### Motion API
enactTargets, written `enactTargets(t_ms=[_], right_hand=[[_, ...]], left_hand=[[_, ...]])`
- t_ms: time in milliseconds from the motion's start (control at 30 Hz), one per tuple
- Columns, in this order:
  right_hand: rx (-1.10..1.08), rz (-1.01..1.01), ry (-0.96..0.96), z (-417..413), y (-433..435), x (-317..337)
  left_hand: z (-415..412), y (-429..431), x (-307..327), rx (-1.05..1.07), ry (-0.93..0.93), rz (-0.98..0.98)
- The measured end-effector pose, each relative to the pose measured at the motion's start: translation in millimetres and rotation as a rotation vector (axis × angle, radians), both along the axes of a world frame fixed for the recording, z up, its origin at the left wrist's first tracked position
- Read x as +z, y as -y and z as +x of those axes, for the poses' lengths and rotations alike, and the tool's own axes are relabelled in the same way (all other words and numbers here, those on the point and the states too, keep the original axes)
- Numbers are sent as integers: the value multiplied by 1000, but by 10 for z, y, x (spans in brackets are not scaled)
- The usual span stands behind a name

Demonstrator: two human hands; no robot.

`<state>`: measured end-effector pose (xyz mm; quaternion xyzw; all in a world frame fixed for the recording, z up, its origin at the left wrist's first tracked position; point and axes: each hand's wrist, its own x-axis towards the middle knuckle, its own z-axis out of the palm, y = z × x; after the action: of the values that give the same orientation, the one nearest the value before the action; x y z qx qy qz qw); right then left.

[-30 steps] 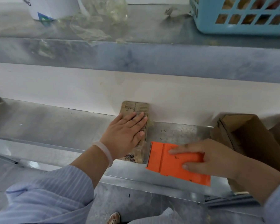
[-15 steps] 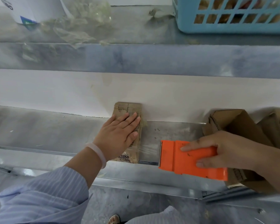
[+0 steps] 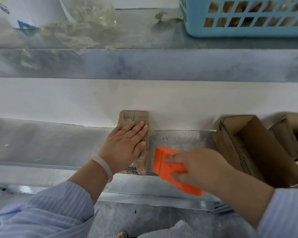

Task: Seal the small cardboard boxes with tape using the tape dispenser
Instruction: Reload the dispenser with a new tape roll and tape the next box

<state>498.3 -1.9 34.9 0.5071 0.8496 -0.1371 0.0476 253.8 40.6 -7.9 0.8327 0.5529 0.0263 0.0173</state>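
Observation:
A small brown cardboard box (image 3: 138, 117) lies on the metal shelf (image 3: 41, 145) against the white back wall. My left hand (image 3: 123, 147) rests flat on top of it, fingers spread and pressing down. My right hand (image 3: 196, 166) grips the orange tape dispenser (image 3: 163, 166), whose front edge sits just right of the box near its lower right side. A faint strip of clear tape seems to run between the dispenser and the box.
Open brown cardboard boxes (image 3: 258, 152) stand at the right of the shelf. On the upper shelf sit a blue plastic basket (image 3: 193, 23), crumpled clear plastic (image 3: 86, 26) and a white container (image 3: 29, 11). Floor shows below the shelf's front edge.
My right hand has moved the orange dispenser left, back toward the box, after pulling it away to the right. My left hand has stayed flat on the box.

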Motion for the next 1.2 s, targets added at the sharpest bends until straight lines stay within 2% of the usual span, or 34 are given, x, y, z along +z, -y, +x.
enactTargets(t_ms=[233,567,700,833,1033,1200], right_hand=[[-17,140,-35,-367,75,-148],[-199,147,-69,-464,28,-325],[-252,286,-11,-272,-44,-340],[-171,507,123,132,-231,-521],[-44,515,405,437,-506,-827],[-18,688,263,413,-256,-1124]], left_hand=[[4,8,-5,7,13,-13],[10,28,11,-16,6,-4],[-14,-12,-14,-19,11,-31],[-26,-7,-6,-23,46,-10],[-38,-10,-57,-19,32,52],[-34,-10,-45,-10,44,50]])
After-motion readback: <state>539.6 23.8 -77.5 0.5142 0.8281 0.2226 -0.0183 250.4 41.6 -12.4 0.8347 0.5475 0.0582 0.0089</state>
